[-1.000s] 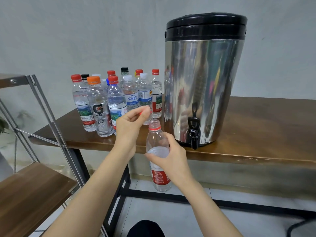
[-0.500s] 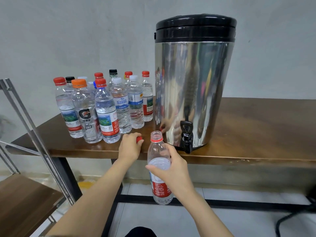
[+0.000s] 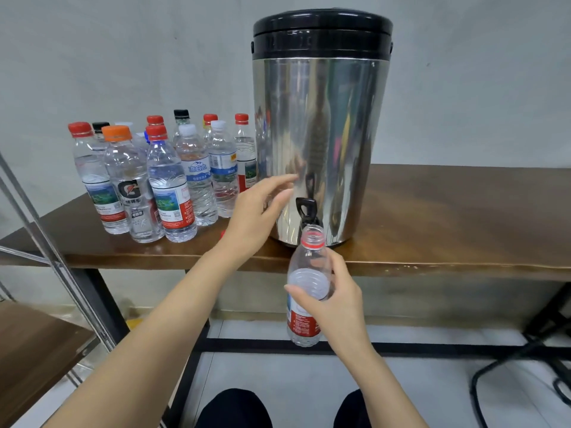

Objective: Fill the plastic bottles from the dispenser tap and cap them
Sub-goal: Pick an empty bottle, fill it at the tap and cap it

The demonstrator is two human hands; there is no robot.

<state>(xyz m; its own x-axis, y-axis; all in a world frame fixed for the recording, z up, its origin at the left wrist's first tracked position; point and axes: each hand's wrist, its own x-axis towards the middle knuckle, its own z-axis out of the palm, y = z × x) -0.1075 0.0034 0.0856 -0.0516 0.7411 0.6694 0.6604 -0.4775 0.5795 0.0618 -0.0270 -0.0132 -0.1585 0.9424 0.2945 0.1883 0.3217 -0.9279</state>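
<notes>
Hands: right hand (image 3: pixel 340 307) round open bottle (image 3: pixel 309 264), left hand (image 3: pixel 256 211) before half-hidden cap (image 3: pixel 222 232).

Left hand (image 3: pixel 259 208) stretched forward, fingers loosely extended; right hand (image 3: pixel 338 301) grips the bottle (image 3: pixel 306 266).

Wooden table (image 3: pixel 448 211): steel dispenser (image 3: pixel 321 143), capped bottles (image 3: pixel 167 180).

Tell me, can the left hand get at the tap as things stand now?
Probably yes. The left hand is open and empty, and it hovers just left of the tap with nothing between them. The right hand holds the bottle under the tap, below that path.
</notes>
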